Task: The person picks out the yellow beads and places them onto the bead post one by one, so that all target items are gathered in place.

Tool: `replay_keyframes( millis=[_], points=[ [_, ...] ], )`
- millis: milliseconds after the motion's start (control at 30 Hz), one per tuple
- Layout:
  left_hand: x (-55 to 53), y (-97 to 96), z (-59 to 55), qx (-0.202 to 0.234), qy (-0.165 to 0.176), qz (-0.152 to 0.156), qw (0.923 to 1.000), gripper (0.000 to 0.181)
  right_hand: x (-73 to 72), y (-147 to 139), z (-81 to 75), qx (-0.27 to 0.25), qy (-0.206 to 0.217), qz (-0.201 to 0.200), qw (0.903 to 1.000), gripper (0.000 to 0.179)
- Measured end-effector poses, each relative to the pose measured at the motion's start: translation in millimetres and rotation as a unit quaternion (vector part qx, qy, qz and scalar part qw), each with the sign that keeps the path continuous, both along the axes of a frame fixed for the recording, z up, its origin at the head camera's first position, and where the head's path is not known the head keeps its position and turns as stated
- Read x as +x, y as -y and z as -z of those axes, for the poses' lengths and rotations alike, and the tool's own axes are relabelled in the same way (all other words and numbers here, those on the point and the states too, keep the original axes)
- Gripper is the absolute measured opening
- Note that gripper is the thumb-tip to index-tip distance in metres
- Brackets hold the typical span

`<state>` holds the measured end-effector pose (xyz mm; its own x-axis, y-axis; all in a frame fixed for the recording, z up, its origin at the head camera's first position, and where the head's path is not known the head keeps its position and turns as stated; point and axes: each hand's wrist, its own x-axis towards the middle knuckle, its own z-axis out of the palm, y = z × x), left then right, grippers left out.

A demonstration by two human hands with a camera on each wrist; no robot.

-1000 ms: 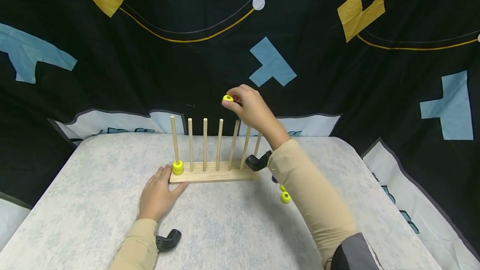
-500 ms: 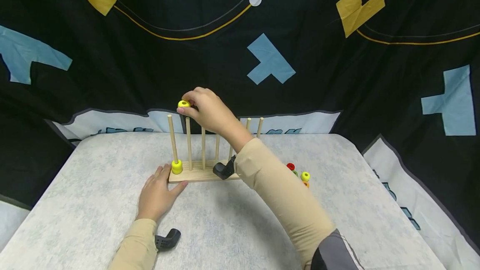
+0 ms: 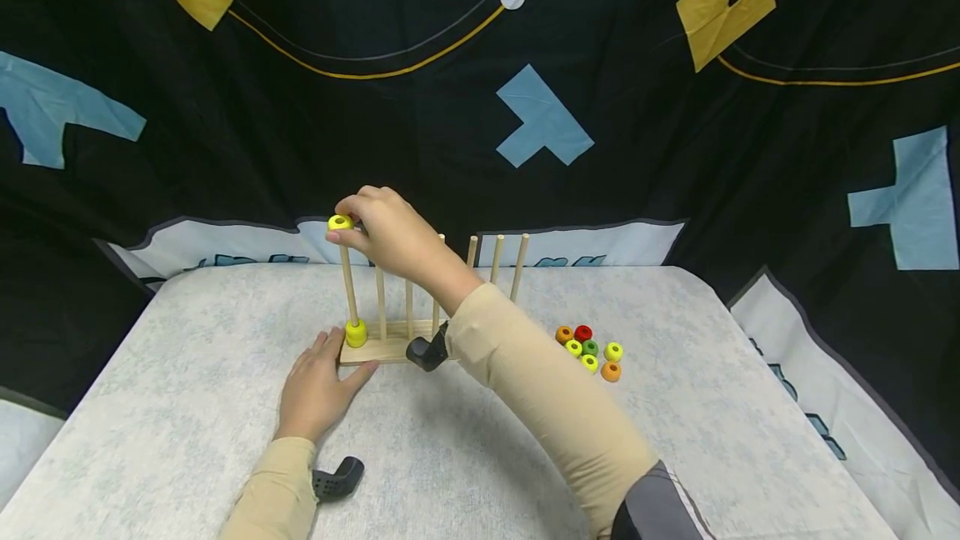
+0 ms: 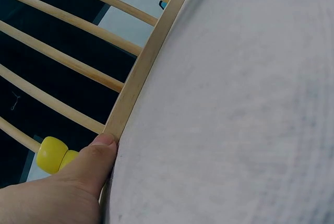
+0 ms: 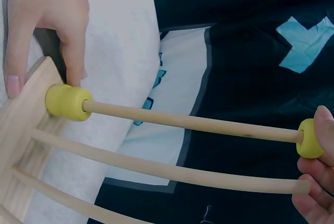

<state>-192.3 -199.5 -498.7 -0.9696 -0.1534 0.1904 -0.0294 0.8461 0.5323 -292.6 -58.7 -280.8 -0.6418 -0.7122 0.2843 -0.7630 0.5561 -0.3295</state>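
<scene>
1. Yellow bead (image 5: 309,143) just shifted left: half a second back it was up near the second peg (image 5: 167,171), now my right grip (image 3: 393,227) has it right at the end peg's (image 3: 348,283) tip.
2. What that means, I reckon: the carrying bit is over and it's all about alignment. Can't tell how far the tip is into the hole, if at all.
3. Right grip is pinched on the bead, thumb against fingers. Left grip (image 3: 315,390) is spread, not curled, bracing the base's (image 3: 390,350) left end, thumb on the front edge.
4. Bead's squat, rounded and kinda glossy, dark hole facing up. Matches the two beads (image 3: 356,333) stacked at the same peg's foot.
5. Loose beads (image 3: 590,347) (red, green, orange, yellow) sit on the bench (image 3: 712,407), right of the base.
</scene>
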Motion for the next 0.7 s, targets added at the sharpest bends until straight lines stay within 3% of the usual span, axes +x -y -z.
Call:
replay_keyframes(
  millis=[700],
  points=[
    [-1.3,0.9,2.8,0.003,0.006,-0.003,1.0000,0.085,-1.5,-0.9,7.2,0.009,-0.010,-0.016,0.9998,0.038]
  ],
)
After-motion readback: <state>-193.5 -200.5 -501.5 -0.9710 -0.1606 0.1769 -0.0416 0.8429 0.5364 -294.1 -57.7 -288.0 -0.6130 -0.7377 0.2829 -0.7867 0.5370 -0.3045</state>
